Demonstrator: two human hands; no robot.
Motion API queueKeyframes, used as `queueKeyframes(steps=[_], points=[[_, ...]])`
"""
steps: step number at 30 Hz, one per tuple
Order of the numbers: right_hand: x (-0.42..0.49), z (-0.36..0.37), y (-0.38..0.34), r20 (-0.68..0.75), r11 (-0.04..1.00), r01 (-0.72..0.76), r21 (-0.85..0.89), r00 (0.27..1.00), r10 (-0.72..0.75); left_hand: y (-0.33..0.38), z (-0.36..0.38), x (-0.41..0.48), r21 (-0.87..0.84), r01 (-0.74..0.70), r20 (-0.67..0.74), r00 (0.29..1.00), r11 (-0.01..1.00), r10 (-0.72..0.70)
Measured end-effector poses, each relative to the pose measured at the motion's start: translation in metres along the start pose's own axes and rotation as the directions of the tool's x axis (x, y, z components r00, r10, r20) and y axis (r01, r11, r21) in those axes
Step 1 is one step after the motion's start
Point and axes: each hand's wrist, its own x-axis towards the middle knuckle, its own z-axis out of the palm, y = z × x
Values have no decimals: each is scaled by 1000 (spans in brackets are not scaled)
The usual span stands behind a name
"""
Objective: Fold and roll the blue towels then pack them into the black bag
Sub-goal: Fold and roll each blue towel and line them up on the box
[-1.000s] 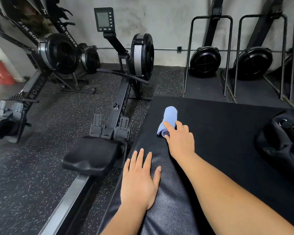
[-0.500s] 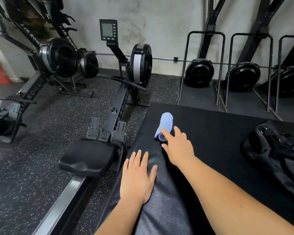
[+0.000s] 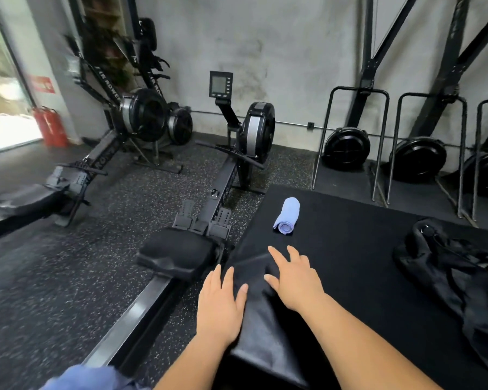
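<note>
Left hand, right hand: fingers outstretched, nothing held. Rolled towel best gripped mid-length, kept tight, for black bag.

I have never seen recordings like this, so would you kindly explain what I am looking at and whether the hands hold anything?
There is no robot here: a person wears one wide-angle camera on the head, so the single picture looks forward and down at that person's two bare hands. The left hand lies flat, fingers straight, on the near edge of a black surface. The right hand, fingers spread, is just over the same surface; neither holds anything. Ahead of the right hand lies one rolled blue towel, apart from the fingers. At the right sits a crumpled black bag, into which the towels are to be packed. Rowing machines stand on the gym floor behind.
</note>
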Motion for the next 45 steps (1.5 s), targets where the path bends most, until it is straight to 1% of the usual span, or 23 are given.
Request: queueKeyframes(steps=[5,9,16,19,22,27,32,36,45], points=[[-48,16,-40,33,995,103,2,994,-103,-45,-23,-66,56,71,0,997,996,-71],[-78,22,-77,39,976,218,-24,975,-217,-77,-39,-109,109,115,-8,993,987,-114],[-116,42,-148,64,920,389,-40,920,-386,-130,-58,-180,128,232,-15,973,964,-232],[-132,55,-177,97,888,455,-63,889,-448,-154,-56,-211,140,290,-2,956,947,-292],[-143,70,-205,171,850,522,-63,845,-507,-180,-52,-236,146,344,16,937,928,-349],[-155,98,-241,276,807,589,-46,784,-556,-216,-46,-268,143,425,31,901,894,-433],[-160,129,-269,357,776,630,-13,728,-585,-251,-38,-287,97,523,76,845,847,-530],[-161,153,-290,409,749,662,0,684,-605,-275,-33,-299,89,571,103,810,816,-578],[-141,202,-325,502,747,663,40,633,-589,-322,-24,-292,111,617,121,770,779,-627]])
